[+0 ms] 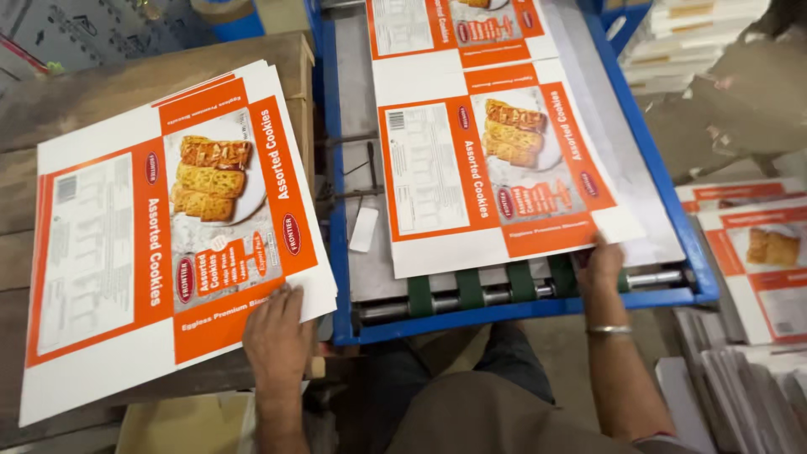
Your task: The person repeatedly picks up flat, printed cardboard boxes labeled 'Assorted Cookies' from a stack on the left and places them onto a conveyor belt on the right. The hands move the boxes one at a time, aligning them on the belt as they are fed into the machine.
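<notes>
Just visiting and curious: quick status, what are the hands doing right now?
Left hand on the stack of printed sheets. Right hand gripping the sheet on the blue machine tray. Nothing blocking.

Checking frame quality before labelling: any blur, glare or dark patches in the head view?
Head view: printed sheet on the machine and the stack of sheets are sharp and evenly lit; mild sheen on the sheet's food photo, no blown glare. Left hand and right hand are slightly soft. The lap area at the bottom is in shadow, and straight edges bow slightly toward the frame borders.
</notes>
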